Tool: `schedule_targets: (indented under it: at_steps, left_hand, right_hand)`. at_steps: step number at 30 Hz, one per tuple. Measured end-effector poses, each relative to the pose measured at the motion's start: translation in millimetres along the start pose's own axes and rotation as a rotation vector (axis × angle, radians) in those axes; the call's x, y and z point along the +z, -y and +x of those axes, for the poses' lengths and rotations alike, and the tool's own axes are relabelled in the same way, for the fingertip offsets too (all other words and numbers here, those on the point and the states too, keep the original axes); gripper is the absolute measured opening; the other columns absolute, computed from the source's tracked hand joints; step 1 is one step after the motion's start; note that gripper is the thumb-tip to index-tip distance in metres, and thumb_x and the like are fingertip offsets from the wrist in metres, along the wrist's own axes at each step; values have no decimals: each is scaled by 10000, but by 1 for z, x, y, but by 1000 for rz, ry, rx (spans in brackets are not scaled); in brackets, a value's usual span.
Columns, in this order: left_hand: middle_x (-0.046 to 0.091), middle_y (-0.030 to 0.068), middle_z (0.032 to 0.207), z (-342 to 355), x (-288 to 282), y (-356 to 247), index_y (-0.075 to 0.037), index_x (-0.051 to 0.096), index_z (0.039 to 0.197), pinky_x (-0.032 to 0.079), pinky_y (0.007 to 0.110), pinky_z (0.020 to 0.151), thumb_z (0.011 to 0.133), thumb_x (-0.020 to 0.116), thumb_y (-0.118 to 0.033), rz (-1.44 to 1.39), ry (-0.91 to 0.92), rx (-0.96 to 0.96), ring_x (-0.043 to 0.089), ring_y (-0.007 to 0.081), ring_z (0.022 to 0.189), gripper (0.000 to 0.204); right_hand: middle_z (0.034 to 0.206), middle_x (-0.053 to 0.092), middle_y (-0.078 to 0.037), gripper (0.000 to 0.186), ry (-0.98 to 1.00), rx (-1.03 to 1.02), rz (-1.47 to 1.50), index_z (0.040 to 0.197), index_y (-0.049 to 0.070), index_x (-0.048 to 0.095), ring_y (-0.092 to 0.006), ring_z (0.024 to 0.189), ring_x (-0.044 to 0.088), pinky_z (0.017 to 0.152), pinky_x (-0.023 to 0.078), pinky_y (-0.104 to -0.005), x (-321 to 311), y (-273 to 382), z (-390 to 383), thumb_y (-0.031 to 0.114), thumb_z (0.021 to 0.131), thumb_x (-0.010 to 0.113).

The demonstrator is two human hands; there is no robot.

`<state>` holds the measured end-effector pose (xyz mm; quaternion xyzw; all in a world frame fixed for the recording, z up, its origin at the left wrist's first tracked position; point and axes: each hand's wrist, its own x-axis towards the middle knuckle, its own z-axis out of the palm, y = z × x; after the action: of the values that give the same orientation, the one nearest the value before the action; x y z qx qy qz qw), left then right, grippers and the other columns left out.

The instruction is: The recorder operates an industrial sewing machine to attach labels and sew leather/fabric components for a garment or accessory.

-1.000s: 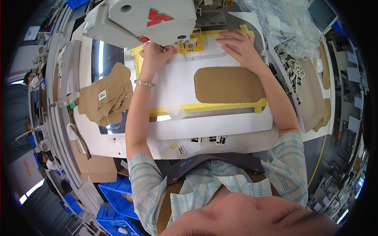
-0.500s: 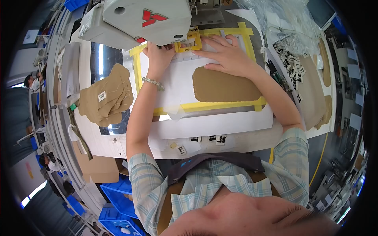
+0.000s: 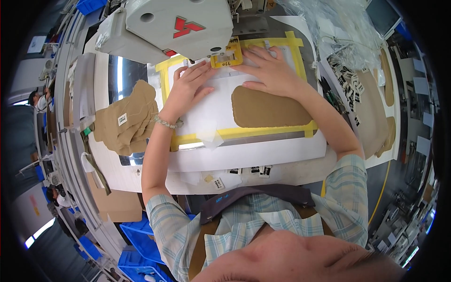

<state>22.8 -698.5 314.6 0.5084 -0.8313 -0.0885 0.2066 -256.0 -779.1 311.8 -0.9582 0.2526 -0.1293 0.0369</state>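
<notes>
Both hands lay flat, fingers spread | your left hand (image 3: 188,89) and right hand (image 3: 270,70) pressed the yellow-edged template (image 3: 244,134) | tan fabric piece (image 3: 268,108) lay crosswise, just under your right palm (nearer hand) | sewing machine head (image 3: 174,26) directly ahead.

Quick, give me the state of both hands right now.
Left hand: open, flat on the white, yellow-taped sewing template, holding nothing.
Right hand: open, pressed flat on the same template, holding nothing.

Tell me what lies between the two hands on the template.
In the head view, a bare strip of the white template separates the left hand from the right hand; the small yellow tag sits just beyond their fingertips.
</notes>
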Motion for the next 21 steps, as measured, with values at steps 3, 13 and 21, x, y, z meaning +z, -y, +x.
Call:
schedule_targets:
  at_steps: [3,13,21]
  left_hand:
    - [562,71,1385,2,-1,-2,-163,581,1345,247,453,1111,888,661,-303,69,94,0,438,214,1368,484]
    - [559,91,1384,9,1,3,-197,538,1404,220,494,1102,915,604,-347,103,158,55,421,244,1379,516]
    - [560,79,1385,12,1,2,-230,506,1437,228,517,1082,929,572,-342,118,187,75,424,259,1371,524]
  right_hand:
    - [1476,448,-106,475,62,39,43,1386,307,539,-272,1398,341,1096,198,-551,-3,0,0,456,936,559]
    - [1524,415,-32,368,-30,71,77,1251,268,655,-287,1353,386,1064,193,-524,-4,-13,-4,393,907,622]
    - [1526,410,-41,345,-17,49,96,1230,270,670,-275,1362,368,1066,182,-523,0,-19,-6,387,910,619]
